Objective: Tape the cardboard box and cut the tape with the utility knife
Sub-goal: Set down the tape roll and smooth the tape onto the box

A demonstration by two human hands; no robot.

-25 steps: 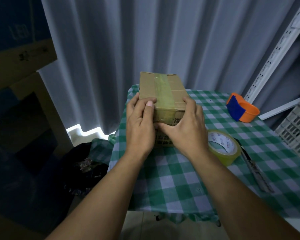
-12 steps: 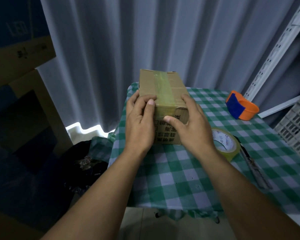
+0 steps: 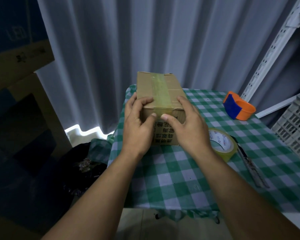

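Note:
A brown cardboard box (image 3: 145, 89) stands at the far left of the green checked table (image 3: 180, 179). A strip of clear tape (image 3: 160, 91) runs along its top and down the near face. My left hand (image 3: 137, 125) grips the box's near left corner, fingers on top, thumb on the tape end. My right hand (image 3: 189, 125) clasps the near right corner, its thumb pressed beside the left thumb. A roll of clear tape (image 3: 222, 144) lies just right of my right wrist. The utility knife (image 3: 249, 165) lies on the cloth beyond the roll.
An orange and blue tape dispenser (image 3: 237, 108) sits at the table's far right. A white slotted crate (image 3: 294, 129) stands at the right edge, below a perforated metal rail (image 3: 274, 49). Grey curtains (image 3: 145, 40) hang behind. Stacked cardboard boxes (image 3: 19, 70) and dark bags fill the left.
Both thumbs have slid up the box's near face and meet on the tape end. My right hand has shifted from spread over the front to the right corner.

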